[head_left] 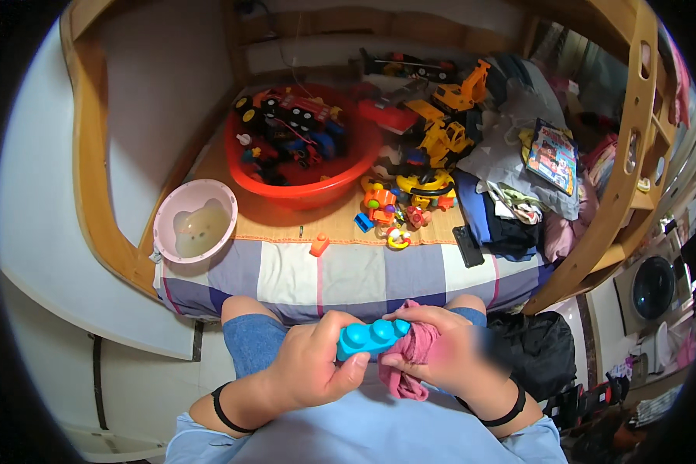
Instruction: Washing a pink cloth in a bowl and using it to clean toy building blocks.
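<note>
Our left grip (309, 362) is clamped around the blue toy block (370, 341) above our lap (249, 348); our right grip (450, 354) pinches the pink cloth (407, 362) against the block's right end. Ahead of us, the red tub (301, 192) stands on the bed (282, 271).

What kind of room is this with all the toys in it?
It's probably a bedroom: there's a wooden bed frame, a checked sheet spread inside it, and a big red tub of toys on the bed.

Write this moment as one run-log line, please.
left hand: holding blue studded plastic block | right hand: holding crumpled pink cloth against block
</note>
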`<state>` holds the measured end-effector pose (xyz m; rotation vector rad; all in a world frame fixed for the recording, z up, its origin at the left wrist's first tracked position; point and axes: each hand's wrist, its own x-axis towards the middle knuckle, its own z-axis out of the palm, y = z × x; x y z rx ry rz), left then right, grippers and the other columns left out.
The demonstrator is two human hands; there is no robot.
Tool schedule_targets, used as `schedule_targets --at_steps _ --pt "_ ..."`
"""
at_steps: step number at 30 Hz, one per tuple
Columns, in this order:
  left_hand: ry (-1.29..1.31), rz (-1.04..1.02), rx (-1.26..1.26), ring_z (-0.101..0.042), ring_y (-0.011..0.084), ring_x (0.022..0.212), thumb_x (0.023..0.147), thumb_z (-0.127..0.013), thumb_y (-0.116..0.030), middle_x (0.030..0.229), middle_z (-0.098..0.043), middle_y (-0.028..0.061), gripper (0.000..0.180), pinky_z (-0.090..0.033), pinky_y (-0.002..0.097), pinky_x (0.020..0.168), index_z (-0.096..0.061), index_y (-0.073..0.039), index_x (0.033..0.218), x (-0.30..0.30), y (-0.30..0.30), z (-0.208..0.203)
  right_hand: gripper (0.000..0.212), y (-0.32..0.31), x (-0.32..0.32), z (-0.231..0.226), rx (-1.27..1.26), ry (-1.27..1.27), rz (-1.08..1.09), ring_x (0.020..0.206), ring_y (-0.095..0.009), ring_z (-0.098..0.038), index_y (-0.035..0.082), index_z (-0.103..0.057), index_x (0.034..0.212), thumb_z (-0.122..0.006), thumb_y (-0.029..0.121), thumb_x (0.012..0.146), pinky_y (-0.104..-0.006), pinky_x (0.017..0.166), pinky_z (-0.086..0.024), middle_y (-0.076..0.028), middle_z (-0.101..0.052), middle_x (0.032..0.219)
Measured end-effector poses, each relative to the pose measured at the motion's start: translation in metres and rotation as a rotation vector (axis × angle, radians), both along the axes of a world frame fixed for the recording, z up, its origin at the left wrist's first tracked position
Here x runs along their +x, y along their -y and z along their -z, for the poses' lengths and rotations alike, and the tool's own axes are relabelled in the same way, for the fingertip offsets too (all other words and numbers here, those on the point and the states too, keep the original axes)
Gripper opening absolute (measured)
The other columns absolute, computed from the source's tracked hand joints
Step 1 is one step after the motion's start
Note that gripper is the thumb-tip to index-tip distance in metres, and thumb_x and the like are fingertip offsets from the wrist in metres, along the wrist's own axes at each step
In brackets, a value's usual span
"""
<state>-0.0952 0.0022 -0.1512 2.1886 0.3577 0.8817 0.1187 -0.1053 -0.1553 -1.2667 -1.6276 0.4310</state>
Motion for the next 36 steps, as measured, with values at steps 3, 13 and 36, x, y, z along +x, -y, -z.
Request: schedule_targets --at_steps 3,13,36 --pt "-0.032 0.016 -0.139 -0.066 0.0252 0.06 0.098 -0.066 -0.026 0.075 -0.065 0.0113 0.035 -0.052 0.0363 0.056 -0.053 0.002 0.114 -0.001 -0.001 0.003 0.056 0.004 0.001 0.005 -0.053 -0.067 0.066 0.102 -0.02 -0.074 -0.001 -0.065 0.122 -0.092 0.007 0.074 -0.0354 0.099 -0.054 -0.014 -0.077 0.107" --pt "0.057 -0.002 -0.928 -0.062 0.0123 0.064 0.105 -0.055 -0.028 0.081 -0.066 0.0099 0.033 -0.051 0.0261 0.057 -0.051 0.001 0.12 -0.001 0.0 0.007 0.05 -0.01 0.001 0.001 -0.346 -1.124 0.03 0.1 -0.024 -0.07 -0.003 -0.051 0.139 -0.069 0.02 0.098 -0.0362 0.092 -0.057 -0.015 -0.073 0.11" --pt "0.45 0.006 -1.208 -0.068 0.0226 0.081 0.097 -0.061 -0.034 0.107 -0.068 0.0164 0.041 -0.056 0.0315 0.064 -0.053 -0.001 0.12 0.014 -0.033 0.008 0.063 -0.015 0.033 0.011 -0.467 -1.738 -0.184 0.111 -0.048 -0.067 -0.006 -0.054 0.134 -0.048 0.044 0.096 -0.0519 0.077 -0.062 -0.03 -0.063 0.125"
